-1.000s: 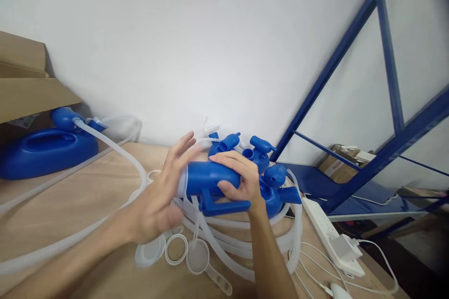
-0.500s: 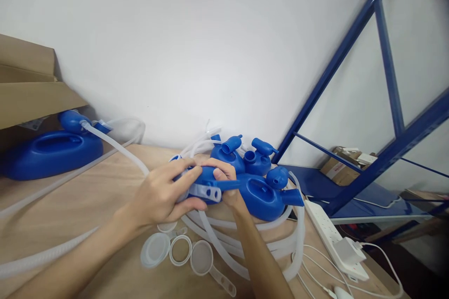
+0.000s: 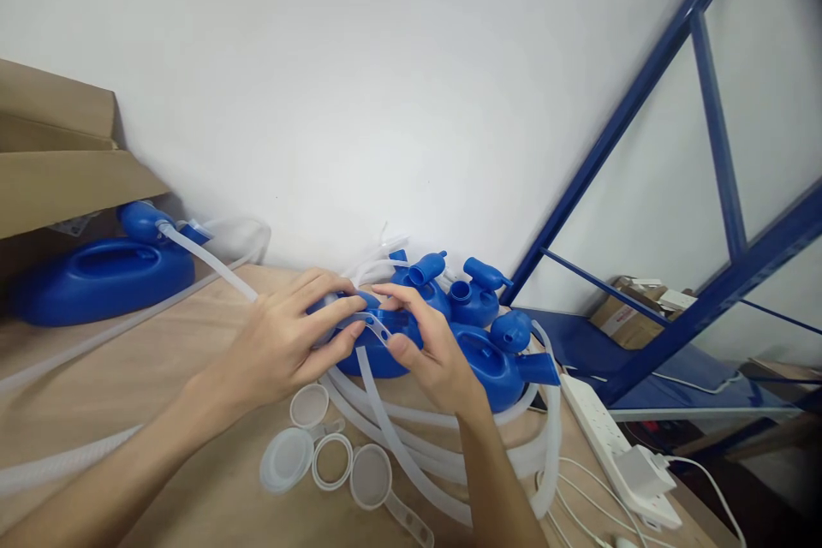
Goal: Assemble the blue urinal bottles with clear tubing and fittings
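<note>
your left fingers (image 3: 337, 347) pinch the strap (image 3: 377, 327), maybe to steady it; your right fingers (image 3: 411, 301) are apart by its end.

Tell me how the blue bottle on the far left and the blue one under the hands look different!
No hand touches the far-left bottle; the left hand and right hand partly hide the middle bottle. The far-left bottle has a bulb with a pale hose on top; over the middle bottle, there's a holed strap. Both are blue.
</note>
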The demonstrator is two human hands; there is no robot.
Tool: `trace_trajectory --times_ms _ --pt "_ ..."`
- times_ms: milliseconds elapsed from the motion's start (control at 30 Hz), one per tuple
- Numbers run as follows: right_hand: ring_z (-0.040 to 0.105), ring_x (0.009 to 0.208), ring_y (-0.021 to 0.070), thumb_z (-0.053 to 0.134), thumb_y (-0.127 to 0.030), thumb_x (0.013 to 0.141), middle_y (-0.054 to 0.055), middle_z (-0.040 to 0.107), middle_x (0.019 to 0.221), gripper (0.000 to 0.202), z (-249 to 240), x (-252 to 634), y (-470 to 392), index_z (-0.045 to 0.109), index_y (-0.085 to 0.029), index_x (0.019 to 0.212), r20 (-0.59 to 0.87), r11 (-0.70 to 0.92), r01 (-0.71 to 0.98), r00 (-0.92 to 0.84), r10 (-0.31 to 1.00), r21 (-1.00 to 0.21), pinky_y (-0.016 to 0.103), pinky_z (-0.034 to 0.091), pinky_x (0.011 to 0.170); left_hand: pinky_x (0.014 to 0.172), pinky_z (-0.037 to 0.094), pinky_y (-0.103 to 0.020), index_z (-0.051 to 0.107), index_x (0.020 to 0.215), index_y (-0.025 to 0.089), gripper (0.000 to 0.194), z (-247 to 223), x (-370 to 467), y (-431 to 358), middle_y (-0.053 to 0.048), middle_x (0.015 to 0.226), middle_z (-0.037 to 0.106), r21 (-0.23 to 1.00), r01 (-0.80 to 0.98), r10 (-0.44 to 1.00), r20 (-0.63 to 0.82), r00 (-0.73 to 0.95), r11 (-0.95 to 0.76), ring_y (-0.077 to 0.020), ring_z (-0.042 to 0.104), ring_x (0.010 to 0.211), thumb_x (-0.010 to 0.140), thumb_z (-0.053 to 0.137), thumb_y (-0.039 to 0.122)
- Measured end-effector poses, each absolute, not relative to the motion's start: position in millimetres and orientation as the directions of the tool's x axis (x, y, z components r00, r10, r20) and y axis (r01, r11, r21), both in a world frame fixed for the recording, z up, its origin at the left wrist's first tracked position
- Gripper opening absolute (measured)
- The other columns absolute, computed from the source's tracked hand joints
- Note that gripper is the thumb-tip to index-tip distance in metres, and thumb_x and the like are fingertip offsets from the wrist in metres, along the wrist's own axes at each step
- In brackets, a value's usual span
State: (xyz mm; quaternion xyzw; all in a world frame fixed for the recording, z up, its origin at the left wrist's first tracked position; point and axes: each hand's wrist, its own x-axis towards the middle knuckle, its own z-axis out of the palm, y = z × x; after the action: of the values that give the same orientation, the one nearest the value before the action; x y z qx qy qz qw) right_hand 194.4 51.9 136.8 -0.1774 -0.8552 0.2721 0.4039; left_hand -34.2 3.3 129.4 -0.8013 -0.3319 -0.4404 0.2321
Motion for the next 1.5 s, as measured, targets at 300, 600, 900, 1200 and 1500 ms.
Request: trace_trajectory --times_ms 300,600,900,1200,1500 --pt "0.066 0.082 0.0170 0.058 -0.049 0.103 0.002 0.071 0.093 0.027 132 183 48 0.070 -0.024 0.102 0.645 0.740 -0.008 -0.497 0.581 -0.673 0.028 0.052 0.075 0.088 0.054 -0.037 0.065 0.123 0.020 0.027 131 -22 -12 -0.010 0.119 0.066 0.092 0.701 0.442 0.831 0.337 -0.708 -0.0236 0.065 0.107 0.105 0.044 0.019" --pt "0.048 0.059 0.0117 0.062 -0.053 0.099 -0.005 0.054 0.067 0.033 126 173 49 0.058 -0.022 0.087 0.603 0.653 -0.065 -0.461 0.651 -0.754 0.025 0.041 0.059 0.089 0.051 -0.032 0.069 0.114 0.025 0.016 127 -7 -15 -0.003 0.113 0.068 0.349 0.616 0.565 0.803 0.191 -0.706 -0.0184 0.063 0.105 0.105 0.056 0.029" --pt "0.051 0.068 0.0135 0.063 -0.036 0.094 -0.003 0.056 0.075 0.015 131 172 36 0.057 -0.022 0.092 0.609 0.676 -0.008 -0.440 0.659 -0.737 0.026 0.040 0.064 0.082 0.051 -0.030 0.066 0.101 0.018 0.016 129 -10 -15 -0.003 0.096 0.072 0.340 0.572 0.500 0.853 0.146 -0.747 -0.0154 0.063 0.092 0.102 0.051 0.015" --pt "0.045 0.059 0.0112 0.064 -0.029 0.087 -0.005 0.052 0.067 0.011 135 165 30 0.056 -0.022 0.084 0.602 0.656 -0.001 -0.399 0.692 -0.755 0.023 0.037 0.054 0.081 0.055 -0.029 0.069 0.101 0.019 0.017 132 -10 -17 -0.004 0.099 0.074 0.304 0.596 0.482 0.861 0.162 -0.743 -0.0163 0.068 0.093 0.100 0.052 0.014" --pt "0.042 0.049 0.0084 0.066 -0.022 0.075 -0.007 0.050 0.061 0.013 131 156 21 0.054 -0.023 0.077 0.658 0.677 0.026 -0.213 0.722 -0.735 0.020 0.034 0.043 0.080 0.058 -0.028 0.068 0.106 0.018 0.018 126 -7 -10 -0.006 0.099 0.074 0.256 0.549 0.410 0.894 0.179 -0.796 -0.0161 0.070 0.091 0.098 0.055 0.009"
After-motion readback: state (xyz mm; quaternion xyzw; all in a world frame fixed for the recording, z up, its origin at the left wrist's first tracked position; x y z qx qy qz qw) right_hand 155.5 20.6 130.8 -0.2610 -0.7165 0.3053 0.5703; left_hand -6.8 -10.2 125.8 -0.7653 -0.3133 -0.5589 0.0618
